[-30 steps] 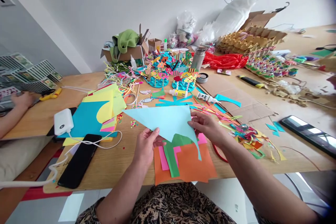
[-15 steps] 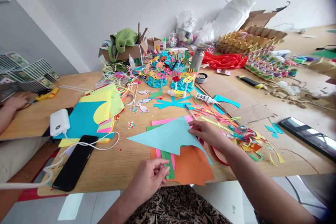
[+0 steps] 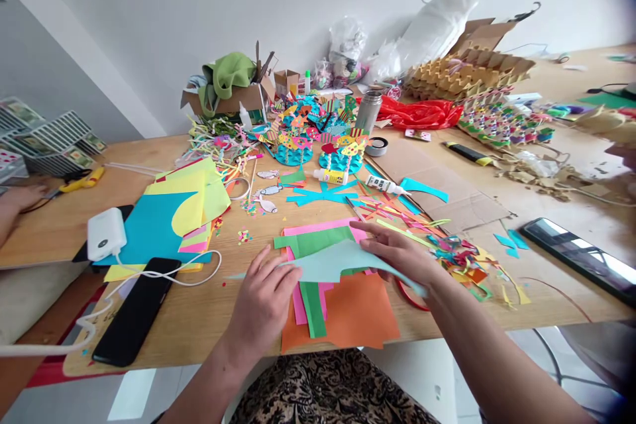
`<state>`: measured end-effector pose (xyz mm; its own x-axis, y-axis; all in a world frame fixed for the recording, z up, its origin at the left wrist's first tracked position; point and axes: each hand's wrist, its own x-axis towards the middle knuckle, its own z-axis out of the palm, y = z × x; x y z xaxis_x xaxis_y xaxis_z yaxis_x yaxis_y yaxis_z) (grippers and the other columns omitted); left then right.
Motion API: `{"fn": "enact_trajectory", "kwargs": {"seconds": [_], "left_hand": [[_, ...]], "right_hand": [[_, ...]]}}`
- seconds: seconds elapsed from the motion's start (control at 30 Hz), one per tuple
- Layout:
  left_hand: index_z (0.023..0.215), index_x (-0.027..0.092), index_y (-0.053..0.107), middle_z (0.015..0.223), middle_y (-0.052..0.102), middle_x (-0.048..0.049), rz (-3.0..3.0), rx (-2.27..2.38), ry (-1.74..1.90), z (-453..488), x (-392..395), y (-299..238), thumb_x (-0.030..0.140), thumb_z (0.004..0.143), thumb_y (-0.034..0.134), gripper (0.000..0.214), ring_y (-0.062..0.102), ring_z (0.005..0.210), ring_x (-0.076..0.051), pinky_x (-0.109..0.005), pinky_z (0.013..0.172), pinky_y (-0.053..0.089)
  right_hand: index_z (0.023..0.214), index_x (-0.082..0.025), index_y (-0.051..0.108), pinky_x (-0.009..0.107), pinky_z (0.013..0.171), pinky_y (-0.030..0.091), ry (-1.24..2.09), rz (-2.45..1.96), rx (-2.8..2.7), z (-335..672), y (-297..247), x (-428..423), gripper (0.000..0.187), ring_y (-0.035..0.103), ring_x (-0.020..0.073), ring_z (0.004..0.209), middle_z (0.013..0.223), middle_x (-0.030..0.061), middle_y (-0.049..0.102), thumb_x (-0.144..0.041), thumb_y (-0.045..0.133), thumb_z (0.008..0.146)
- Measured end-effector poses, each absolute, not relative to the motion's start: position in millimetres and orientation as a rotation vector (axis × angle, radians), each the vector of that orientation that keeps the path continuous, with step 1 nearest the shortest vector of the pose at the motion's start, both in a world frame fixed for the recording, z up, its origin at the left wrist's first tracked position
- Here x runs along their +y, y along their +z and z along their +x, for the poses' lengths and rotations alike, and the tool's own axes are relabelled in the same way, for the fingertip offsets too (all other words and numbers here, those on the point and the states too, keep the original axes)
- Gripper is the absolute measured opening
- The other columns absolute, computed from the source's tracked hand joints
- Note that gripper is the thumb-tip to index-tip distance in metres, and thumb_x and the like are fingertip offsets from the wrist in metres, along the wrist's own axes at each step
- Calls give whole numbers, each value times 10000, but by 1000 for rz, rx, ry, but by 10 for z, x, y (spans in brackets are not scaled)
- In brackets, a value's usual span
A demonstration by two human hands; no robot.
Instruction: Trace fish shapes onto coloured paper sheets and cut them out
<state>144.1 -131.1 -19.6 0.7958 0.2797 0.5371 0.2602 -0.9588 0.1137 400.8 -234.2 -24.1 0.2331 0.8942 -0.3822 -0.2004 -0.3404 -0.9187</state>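
Observation:
A light blue paper sheet (image 3: 325,262), with a notch cut from its lower edge, is slightly lifted and tilted between my hands. My left hand (image 3: 265,295) has its fingers over the sheet's left part, thumb hidden beneath. My right hand (image 3: 397,252) grips the right part, index finger stretched out along the top. Beneath lie cut green paper (image 3: 313,311), pink paper (image 3: 301,308) and an orange sheet (image 3: 360,311). A red scissors handle (image 3: 412,298) shows under my right wrist, and a blade (image 3: 354,207) sticks out beyond the fingers; the middle is hidden.
Left are a blue sheet (image 3: 159,225), a white power bank (image 3: 106,233) and a black phone (image 3: 136,311) with a cable. Glue bottles (image 3: 332,176), paper strips (image 3: 462,265) and blue paper crafts (image 3: 293,154) lie ahead. Another person's hand (image 3: 22,197) is at far left.
My left hand has moved up and left from the near edge onto the light blue sheet. The sheet has tilted, uncovering more green paper behind it.

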Motion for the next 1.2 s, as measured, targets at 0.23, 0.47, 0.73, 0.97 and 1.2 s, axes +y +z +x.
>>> {"fn": "enact_trajectory", "kwargs": {"seconds": [0.23, 0.47, 0.73, 0.97, 1.2], "left_hand": [[929, 190, 642, 855, 722, -59, 2764, 674, 929, 1494, -1215, 106, 175, 926, 433, 209, 674, 778, -193, -308, 716, 533], [1200, 195, 612, 1050, 719, -82, 2668, 1042, 274, 1675, -1067, 21, 216, 915, 473, 317, 682, 915, -236, -322, 777, 515], [1253, 162, 579, 1225, 645, -98, 2585, 989, -24, 1794, -1011, -351, 192, 935, 482, 334, 601, 1125, -227, -331, 949, 454], [1220, 149, 606, 1176, 658, -105, 2529, 979, 55, 1784, -967, -514, 175, 926, 492, 316, 607, 1098, -231, -352, 961, 456], [1185, 132, 626, 1138, 675, -104, 2533, 964, 139, 1761, -918, -582, 164, 910, 524, 295, 607, 1060, -243, -377, 951, 454]], "right_hand": [[813, -192, 586, 233, 438, 416, 1167, -1483, -945, 3952, -18, -2471, 321, 551, 141, 610, 775, 60, 609, -512, 610, 803], [585, -214, 416, 249, 473, 265, 841, -1828, -1204, 3875, -152, -2481, 458, 344, 102, 505, 536, -37, 406, -580, 507, 843], [617, -209, 496, 259, 493, 280, 601, -2215, -1277, 3797, -496, -2472, 344, 456, 136, 487, 522, -14, 521, -446, 485, 866], [825, -186, 651, 292, 595, 378, 106, -2322, -1470, 3758, -673, -2561, 271, 570, 203, 704, 779, 60, 619, -229, 405, 930], [950, -174, 713, 326, 667, 443, -82, -2280, -1624, 3706, -783, -2667, 279, 535, 234, 813, 829, 81, 557, -117, 445, 895]]}}
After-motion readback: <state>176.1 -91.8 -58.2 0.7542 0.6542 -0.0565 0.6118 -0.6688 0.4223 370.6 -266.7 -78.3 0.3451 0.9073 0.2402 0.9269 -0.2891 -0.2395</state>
